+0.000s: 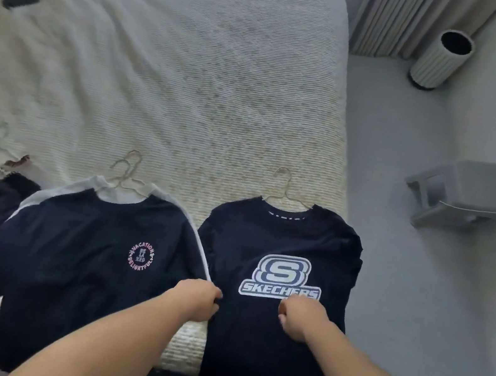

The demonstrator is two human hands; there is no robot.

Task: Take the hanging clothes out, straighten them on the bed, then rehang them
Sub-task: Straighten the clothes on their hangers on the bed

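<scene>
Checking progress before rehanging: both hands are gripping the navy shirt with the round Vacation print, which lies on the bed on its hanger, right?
Not quite. In the head view, the left hand and right hand grip the Skechers shirt, not the Vacation shirt beside it.

The right navy shirt (268, 330) carries a big white "S" logo with the word "SKECHERS" under it. The middle navy shirt (88, 259) has a small round pink print reading "VACATION" and "DELIGHTFUL", with "RE LA XED" inside the ring.
</scene>
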